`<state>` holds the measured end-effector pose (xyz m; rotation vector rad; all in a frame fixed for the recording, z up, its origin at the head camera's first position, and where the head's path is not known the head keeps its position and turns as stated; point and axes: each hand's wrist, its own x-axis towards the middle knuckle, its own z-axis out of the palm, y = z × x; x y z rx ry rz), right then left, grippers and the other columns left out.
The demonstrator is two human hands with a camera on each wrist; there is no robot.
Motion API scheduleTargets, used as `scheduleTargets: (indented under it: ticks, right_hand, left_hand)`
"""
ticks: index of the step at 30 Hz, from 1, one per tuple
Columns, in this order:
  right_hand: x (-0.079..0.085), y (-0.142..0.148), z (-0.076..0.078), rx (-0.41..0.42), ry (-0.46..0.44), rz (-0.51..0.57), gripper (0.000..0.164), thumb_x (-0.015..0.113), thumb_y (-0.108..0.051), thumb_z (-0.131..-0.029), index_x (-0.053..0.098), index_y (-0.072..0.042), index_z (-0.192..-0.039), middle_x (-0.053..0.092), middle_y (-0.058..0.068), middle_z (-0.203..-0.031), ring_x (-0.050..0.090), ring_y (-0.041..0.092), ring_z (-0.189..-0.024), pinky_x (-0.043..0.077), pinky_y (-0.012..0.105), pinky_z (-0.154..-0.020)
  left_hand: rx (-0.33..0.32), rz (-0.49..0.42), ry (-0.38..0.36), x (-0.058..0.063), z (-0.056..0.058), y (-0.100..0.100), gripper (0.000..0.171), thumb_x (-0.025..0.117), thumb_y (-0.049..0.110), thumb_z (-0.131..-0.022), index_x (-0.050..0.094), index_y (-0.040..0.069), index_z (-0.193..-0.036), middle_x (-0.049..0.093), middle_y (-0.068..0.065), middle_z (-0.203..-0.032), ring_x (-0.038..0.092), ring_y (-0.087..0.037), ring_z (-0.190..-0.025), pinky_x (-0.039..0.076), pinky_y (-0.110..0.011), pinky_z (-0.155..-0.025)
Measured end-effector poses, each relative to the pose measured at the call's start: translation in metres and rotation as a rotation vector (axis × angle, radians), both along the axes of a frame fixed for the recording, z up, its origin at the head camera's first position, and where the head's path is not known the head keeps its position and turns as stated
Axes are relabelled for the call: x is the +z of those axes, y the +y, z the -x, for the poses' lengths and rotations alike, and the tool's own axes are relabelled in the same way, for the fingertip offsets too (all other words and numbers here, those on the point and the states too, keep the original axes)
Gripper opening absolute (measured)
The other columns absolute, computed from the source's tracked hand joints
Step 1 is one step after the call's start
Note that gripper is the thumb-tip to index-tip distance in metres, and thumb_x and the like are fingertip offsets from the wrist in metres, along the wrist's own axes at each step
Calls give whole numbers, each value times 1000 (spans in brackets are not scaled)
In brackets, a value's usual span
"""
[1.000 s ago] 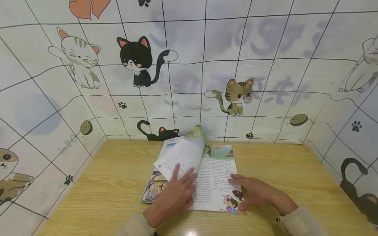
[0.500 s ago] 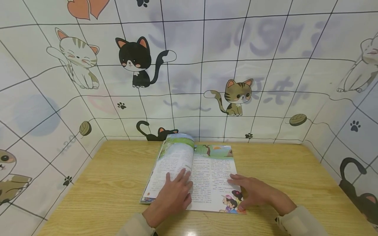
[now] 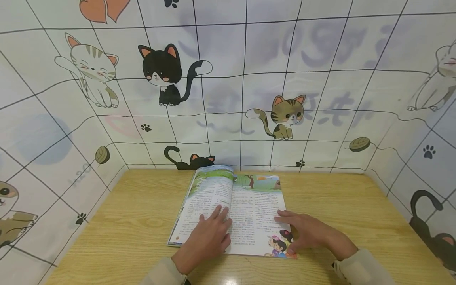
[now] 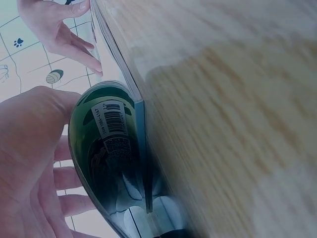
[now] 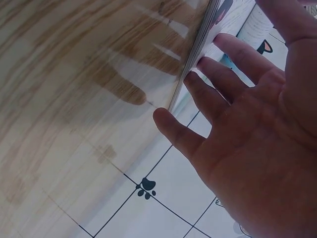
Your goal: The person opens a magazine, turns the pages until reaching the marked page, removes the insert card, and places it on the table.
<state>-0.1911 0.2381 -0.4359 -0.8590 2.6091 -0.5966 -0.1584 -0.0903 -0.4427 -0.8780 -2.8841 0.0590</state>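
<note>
An open magazine (image 3: 246, 215) with printed text and coloured pictures lies on the wooden table. Its left page (image 3: 199, 202) bulges up toward the spine. My left hand (image 3: 208, 237) rests on that page beside the spine, fingers extended. At the lower right edge, my right hand (image 3: 308, 230) spreads over the page corner, near a picture of children. In the left wrist view, the back cover (image 4: 84, 129) with a barcode label curves up beneath my left hand (image 4: 29, 153). The right wrist view has my right hand (image 5: 247, 119) with fingertips at the page edges (image 5: 200, 47).
The wooden table (image 3: 331, 202) extends around the magazine on both sides. Behind it and at the sides stands a white gridded wall covering (image 3: 221, 99) printed with cartoon cats, paw prints and yarn balls.
The curled page has come down flat on the left side, covering the pictured page there. My left hand has shifted slightly left; my right hand has stayed on the right edge.
</note>
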Motion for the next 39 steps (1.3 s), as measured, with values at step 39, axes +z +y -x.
scheduleTargets:
  ticks: [39]
  right_hand:
    - [-3, -12, 1, -22, 415, 48, 85, 79, -54, -77, 51, -10, -144, 41, 20, -152, 31, 43, -143, 32, 65, -106]
  left_hand:
    - [55, 7, -114, 2, -2, 6, 89, 52, 84, -77, 64, 15, -130, 46, -9, -152, 39, -32, -141, 47, -65, -91]
